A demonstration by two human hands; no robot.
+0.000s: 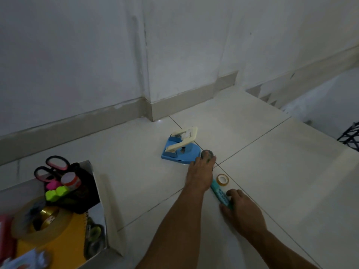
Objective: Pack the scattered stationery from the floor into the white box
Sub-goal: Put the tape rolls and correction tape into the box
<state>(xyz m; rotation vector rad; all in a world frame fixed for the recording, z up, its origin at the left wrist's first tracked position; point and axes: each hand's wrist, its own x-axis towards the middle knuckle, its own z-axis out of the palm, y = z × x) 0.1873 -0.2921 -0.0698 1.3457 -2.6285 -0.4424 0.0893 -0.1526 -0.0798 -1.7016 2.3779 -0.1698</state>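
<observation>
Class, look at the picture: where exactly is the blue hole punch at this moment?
In the head view the blue hole punch sits on the floor tiles near the wall corner, just beyond the left hand, right of the white box.

White box [98, 183]: left and bottom portions cut off by frame edge; contents there blurred. Teal tube [221, 195]: near end covered by right hand [242, 212], print illegible. Small dark roll [207, 153]: partly behind left hand [200, 175] fingertips. Black lattice object [350, 135]: cropped at right edge, unidentifiable.
</observation>
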